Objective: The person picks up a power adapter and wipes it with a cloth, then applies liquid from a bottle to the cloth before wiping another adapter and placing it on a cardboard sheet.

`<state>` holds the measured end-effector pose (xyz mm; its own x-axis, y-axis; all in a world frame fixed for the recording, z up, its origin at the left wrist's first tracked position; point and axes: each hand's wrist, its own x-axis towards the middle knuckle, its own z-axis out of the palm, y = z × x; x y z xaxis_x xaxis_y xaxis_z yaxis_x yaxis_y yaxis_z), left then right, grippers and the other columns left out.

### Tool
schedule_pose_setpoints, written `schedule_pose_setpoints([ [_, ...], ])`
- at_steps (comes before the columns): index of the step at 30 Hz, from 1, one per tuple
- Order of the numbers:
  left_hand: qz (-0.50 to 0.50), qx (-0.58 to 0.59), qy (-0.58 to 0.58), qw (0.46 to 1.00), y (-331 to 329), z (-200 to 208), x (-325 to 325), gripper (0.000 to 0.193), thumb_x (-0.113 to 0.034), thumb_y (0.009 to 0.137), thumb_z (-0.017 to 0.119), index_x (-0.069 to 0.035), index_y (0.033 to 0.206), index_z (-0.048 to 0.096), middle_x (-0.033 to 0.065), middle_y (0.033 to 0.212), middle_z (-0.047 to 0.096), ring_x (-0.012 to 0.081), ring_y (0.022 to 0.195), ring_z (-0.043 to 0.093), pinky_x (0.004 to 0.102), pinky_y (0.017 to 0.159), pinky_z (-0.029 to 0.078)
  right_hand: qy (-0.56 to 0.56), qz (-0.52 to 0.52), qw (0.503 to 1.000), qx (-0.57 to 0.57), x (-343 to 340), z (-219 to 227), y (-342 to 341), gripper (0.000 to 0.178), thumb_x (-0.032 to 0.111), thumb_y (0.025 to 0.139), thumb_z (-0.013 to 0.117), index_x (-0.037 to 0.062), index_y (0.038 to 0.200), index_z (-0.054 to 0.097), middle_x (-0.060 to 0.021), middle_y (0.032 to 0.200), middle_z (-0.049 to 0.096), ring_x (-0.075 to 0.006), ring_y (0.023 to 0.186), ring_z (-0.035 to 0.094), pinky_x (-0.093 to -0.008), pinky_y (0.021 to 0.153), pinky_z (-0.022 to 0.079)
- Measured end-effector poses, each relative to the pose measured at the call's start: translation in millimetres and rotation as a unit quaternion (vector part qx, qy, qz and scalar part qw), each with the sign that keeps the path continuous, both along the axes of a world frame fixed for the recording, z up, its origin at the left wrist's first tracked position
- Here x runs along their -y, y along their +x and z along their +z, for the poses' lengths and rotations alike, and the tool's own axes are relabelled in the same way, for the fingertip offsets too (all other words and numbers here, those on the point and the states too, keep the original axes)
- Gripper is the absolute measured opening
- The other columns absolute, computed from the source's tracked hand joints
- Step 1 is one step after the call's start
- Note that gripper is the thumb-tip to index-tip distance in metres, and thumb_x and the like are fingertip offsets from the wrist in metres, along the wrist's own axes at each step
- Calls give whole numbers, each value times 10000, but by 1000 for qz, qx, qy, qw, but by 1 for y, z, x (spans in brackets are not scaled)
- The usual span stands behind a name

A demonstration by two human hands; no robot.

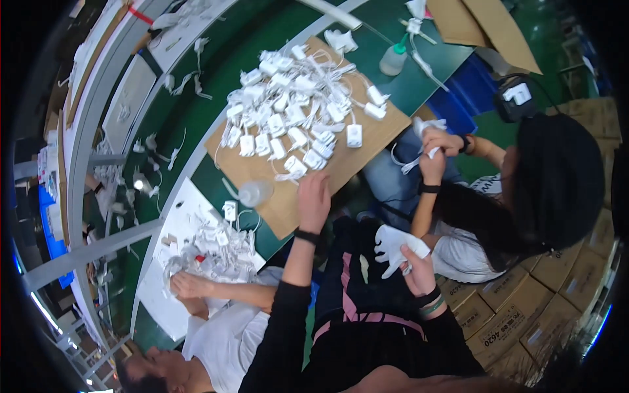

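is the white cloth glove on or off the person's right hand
Off: the white cloth glove is held by its edge in the bare right hand, its fingers pointing left, away from that hand.

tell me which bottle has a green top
The far bottle, right of the white adapter pile; the near bottle, left of your left hand, shows none.

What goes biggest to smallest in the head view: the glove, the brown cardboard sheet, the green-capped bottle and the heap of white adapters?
Largest to smallest, as they look:
1. Brown cardboard sheet
2. Heap of white adapters on it
3. White glove in the right hand
4. Green-capped bottle
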<state>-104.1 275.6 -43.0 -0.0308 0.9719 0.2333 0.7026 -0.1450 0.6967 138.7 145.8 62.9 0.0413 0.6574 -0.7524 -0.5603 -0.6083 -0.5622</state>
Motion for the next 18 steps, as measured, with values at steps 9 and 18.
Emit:
schedule_pose_setpoints([
  [9, -319, -355, -16, 879, 28, -53, -136, 295, -176, 838, 462, -273, 1083, 594, 6, 1247, 508, 225, 1268, 371, 486, 1020, 295, 13, -3, 1000, 7, 40, 23, 7, 172, 73, 852, 587, 29, 1018, 591, -10, 846, 622, -65, 652, 537, -187, 534, 391],
  [18, -150, 87, 50, 984, 34, 1, -160, 503, -50, 607, 715, -169, 1076, 577, 67, 1166, 545, 278, 1181, 461, 419, 997, 350, 95, -62, 993, -13, 57, 25, 22, 220, 82, 862, 569, 8, 1069, 577, -38, 901, 639, -96, 723, 581, -201, 558, 404],
])
